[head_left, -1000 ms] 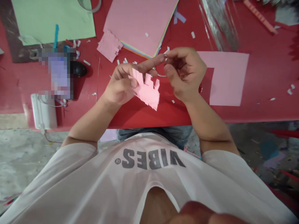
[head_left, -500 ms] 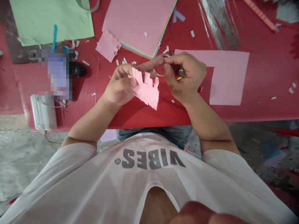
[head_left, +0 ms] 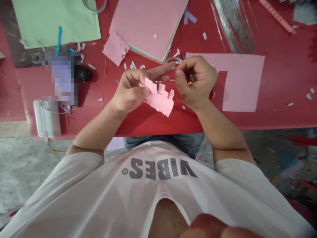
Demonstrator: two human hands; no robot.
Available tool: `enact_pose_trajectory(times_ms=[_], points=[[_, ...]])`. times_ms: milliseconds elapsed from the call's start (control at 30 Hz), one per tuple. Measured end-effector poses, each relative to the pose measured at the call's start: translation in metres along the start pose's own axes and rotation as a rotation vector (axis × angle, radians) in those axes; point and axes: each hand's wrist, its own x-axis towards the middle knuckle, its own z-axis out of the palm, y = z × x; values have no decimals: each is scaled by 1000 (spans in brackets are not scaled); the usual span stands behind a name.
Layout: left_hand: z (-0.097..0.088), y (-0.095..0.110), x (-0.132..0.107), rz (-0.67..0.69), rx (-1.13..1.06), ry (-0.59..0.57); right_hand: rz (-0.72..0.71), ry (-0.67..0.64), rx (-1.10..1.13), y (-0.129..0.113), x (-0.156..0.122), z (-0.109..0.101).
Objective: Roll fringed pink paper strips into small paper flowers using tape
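My left hand [head_left: 132,89] pinches a small pink paper piece with a fringed, notched edge [head_left: 159,98] above the red table [head_left: 148,119]. Its index finger stretches toward my right hand [head_left: 195,82]. The right hand is closed around a roll of clear tape [head_left: 172,61], of which only a thin ring shows beside the fingers, and its thumb and forefinger pinch at the ring close to the left fingertip. A second fringed pink piece [head_left: 115,48] lies further back on the table.
A stack of coloured sheets topped with pink [head_left: 148,23] lies at the back, a green sheet [head_left: 55,21] at the back left, a cut pink sheet [head_left: 244,81] at the right. A blurred-out object [head_left: 63,77], a white box [head_left: 47,119] and paper scraps lie at the left.
The pink fringed piece has shifted slightly right and down in my left hand. My right hand came down from its raised position toward the table and stays closed around the tape ring.
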Motion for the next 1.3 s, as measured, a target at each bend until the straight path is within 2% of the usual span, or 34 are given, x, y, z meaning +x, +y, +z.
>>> enact_pose_trajectory(times_ms=[133,333,433,500,567,700,900,967,1133,1300], points=[[0,1,0,67,159,-46,91,-6,26,-6,0,2],[-5,-6,-1,267,672,-160,37,59,110,6,2,12],[-6,-12,-1,432,934,-212,46,51,171,10,2,15],[-5,-16,0,517,1039,-216,48,43,192,10,2,16],[-4,-18,0,541,1087,-199,48,30,186,8,2,14],[-4,-16,-1,513,1049,-184,40,9,148,4,3,9],[-2,-11,-3,392,762,3,57,-58,254,5,0,7],[-1,-11,-4,383,675,22,58,-43,301,7,0,9],[4,-10,-5,229,448,56,42,27,370,10,1,14],[7,-5,-4,166,345,65,81,102,269,12,4,13]])
